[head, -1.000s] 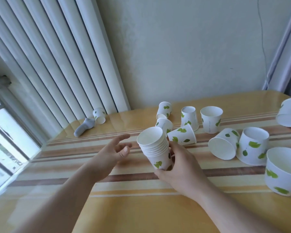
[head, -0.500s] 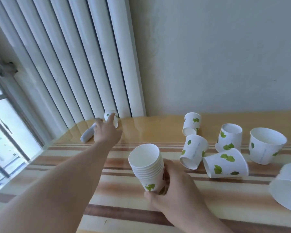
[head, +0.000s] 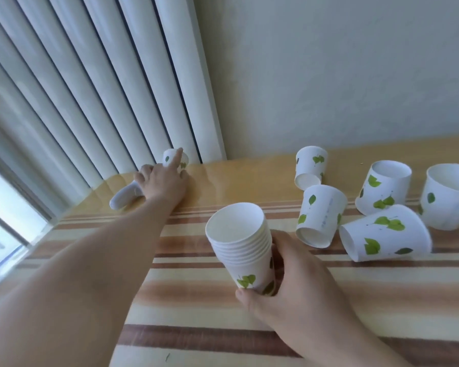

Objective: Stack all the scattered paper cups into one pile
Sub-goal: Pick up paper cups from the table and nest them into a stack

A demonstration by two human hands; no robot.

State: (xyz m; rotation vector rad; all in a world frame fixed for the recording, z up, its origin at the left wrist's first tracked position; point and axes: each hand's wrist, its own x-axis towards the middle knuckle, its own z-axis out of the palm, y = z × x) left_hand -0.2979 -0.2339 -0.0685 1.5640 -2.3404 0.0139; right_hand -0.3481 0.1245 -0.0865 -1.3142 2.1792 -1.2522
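One lone white leaf-printed paper cup (head: 175,160) stands at the far table (head: 223,308) edge; the left hand (head: 164,182) closes fingers around it. The right hand (head: 297,282) grips the nested pile of white cups (head: 243,246). Next, carry it back and nest it squarely.

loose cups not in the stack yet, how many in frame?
6. One far cup by the blinds at the left hand; five at right: back cup, middle cup, tipped cup, angled cup, edge cup. More may lie off frame.
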